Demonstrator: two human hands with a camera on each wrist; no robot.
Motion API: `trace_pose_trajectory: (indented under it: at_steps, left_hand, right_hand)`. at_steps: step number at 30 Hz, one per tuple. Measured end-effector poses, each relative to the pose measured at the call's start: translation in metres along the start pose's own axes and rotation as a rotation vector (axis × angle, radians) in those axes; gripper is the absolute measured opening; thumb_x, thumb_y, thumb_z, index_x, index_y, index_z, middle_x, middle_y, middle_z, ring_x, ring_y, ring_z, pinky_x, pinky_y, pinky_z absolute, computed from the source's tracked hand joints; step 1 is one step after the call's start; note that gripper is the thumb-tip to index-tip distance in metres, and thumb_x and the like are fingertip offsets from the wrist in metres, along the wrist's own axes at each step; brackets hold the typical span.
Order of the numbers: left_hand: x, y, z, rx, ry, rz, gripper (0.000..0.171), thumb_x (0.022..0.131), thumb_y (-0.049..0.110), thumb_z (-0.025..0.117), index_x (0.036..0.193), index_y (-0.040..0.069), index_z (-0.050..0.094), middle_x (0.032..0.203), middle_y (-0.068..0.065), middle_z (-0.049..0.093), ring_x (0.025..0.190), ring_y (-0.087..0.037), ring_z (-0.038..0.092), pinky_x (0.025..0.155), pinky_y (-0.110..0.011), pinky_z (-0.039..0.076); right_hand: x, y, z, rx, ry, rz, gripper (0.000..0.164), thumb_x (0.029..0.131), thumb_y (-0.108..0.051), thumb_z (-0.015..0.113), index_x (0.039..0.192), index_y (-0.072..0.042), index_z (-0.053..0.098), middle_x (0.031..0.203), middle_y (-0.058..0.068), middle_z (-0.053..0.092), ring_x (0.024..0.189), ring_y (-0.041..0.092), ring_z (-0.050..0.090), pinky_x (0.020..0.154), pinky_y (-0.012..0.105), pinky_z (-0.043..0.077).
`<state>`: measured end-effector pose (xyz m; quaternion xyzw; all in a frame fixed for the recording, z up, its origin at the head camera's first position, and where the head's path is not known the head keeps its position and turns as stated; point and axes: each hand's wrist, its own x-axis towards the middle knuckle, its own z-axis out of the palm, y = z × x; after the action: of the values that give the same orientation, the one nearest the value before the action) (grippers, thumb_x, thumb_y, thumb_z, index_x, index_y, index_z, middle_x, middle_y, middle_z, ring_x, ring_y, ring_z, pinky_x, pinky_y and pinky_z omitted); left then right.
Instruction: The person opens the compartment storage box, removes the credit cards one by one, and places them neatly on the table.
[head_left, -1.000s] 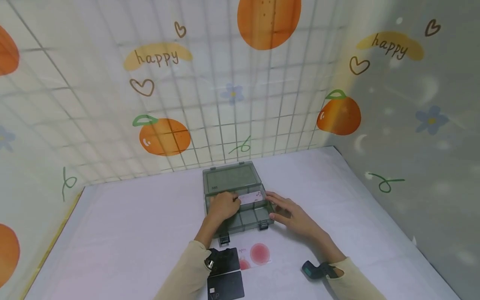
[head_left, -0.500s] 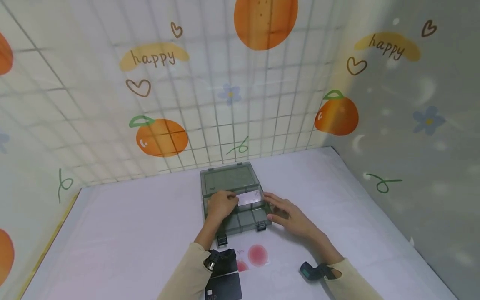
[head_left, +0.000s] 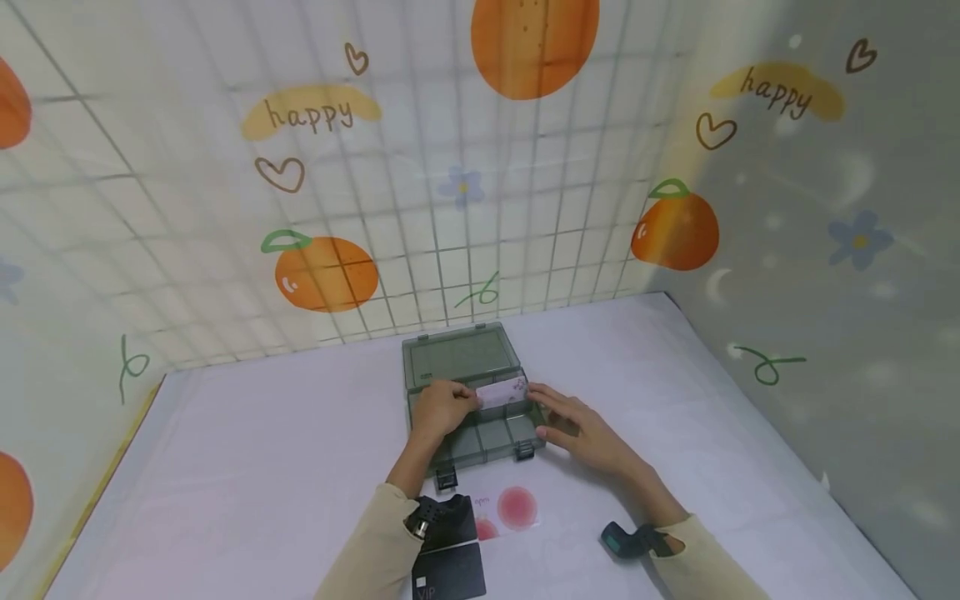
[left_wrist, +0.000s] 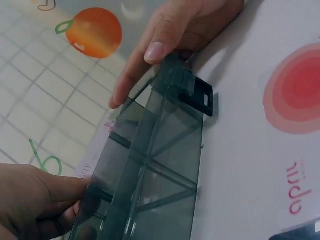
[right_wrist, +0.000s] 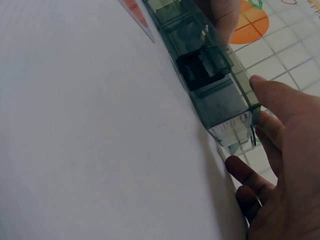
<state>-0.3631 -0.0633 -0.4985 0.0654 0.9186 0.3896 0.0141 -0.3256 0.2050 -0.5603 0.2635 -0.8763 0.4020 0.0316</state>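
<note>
A translucent grey-green compartment box [head_left: 491,437] stands on the table with its lid [head_left: 463,357] swung back. A pale pink-white card [head_left: 504,392] is in its rear section, standing up against the divider. My left hand [head_left: 442,410] reaches over the box and pinches the card's left end between thumb and fingers. In the left wrist view the card [left_wrist: 95,150] shows behind the box wall with VIP lettering. My right hand [head_left: 588,433] rests its fingertips and thumb along the box's right end, fingers loosely bent. The box's left compartments are hidden under my left hand.
In front of the box lie two black cards, one marked VIP [head_left: 450,573] and one [head_left: 454,523] partly under the left wrist. A white card with red circles [head_left: 517,508] lies beside them. A grid-printed curtain [head_left: 465,208] stands behind the table.
My left fingers shift slightly at the card's end, and the card's tilt changes a little so its print shows differently. The right hand stays at the box's end.
</note>
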Motion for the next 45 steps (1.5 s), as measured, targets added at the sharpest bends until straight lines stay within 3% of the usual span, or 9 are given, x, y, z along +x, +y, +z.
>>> trace_pose_trajectory:
  at_steps: [7, 12, 20, 31, 45]
  left_hand:
    - [-0.004, 0.0, -0.008, -0.062, 0.057, 0.021, 0.015, 0.091, 0.019, 0.074, 0.093, 0.005, 0.079, 0.089, -0.007, 0.074, 0.086, -0.025, 0.067, 0.072, -0.04, 0.055]
    - [-0.008, 0.001, -0.017, -0.105, 0.094, -0.016, 0.016, 0.091, 0.022, 0.075, 0.094, 0.007, 0.079, 0.092, -0.006, 0.073, 0.088, -0.023, 0.067, 0.074, -0.039, 0.055]
    - [-0.02, 0.005, -0.029, -0.138, 0.101, -0.005, 0.015, 0.09, 0.022, 0.075, 0.089, 0.008, 0.079, 0.085, -0.003, 0.072, 0.076, -0.018, 0.062, 0.062, -0.032, 0.048]
    - [-0.049, 0.009, -0.042, -0.194, 0.027, -0.056, 0.019, 0.09, 0.026, 0.076, 0.095, 0.008, 0.078, 0.087, -0.001, 0.073, 0.086, -0.02, 0.063, 0.073, -0.038, 0.052]
    - [-0.084, 0.006, -0.048, -0.295, -0.081, -0.077, 0.017, 0.09, 0.024, 0.075, 0.093, 0.008, 0.077, 0.091, -0.001, 0.071, 0.088, -0.02, 0.059, 0.076, -0.037, 0.047]
  right_hand:
    - [0.0, -0.003, 0.003, 0.007, 0.002, 0.014, 0.059, 0.098, -0.038, 0.064, 0.153, -0.025, 0.044, 0.16, -0.011, 0.032, 0.125, 0.02, 0.048, 0.103, 0.057, 0.04]
    - [0.0, -0.004, 0.003, 0.006, -0.003, 0.006, 0.061, 0.099, -0.042, 0.062, 0.153, -0.023, 0.043, 0.161, -0.012, 0.031, 0.126, 0.02, 0.047, 0.104, 0.057, 0.039]
    - [-0.003, -0.002, 0.002, 0.009, 0.016, -0.012, 0.06, 0.099, -0.039, 0.063, 0.153, -0.019, 0.044, 0.161, -0.009, 0.032, 0.121, 0.02, 0.05, 0.101, 0.056, 0.04]
    - [0.0, 0.002, 0.0, -0.025, 0.009, -0.007, 0.061, 0.099, -0.041, 0.063, 0.154, -0.022, 0.043, 0.161, -0.009, 0.031, 0.114, 0.017, 0.052, 0.099, 0.055, 0.042]
    - [0.0, 0.001, 0.0, -0.012, 0.001, 0.023, 0.062, 0.098, -0.042, 0.063, 0.153, -0.022, 0.043, 0.161, -0.009, 0.03, 0.131, 0.025, 0.046, 0.106, 0.061, 0.036]
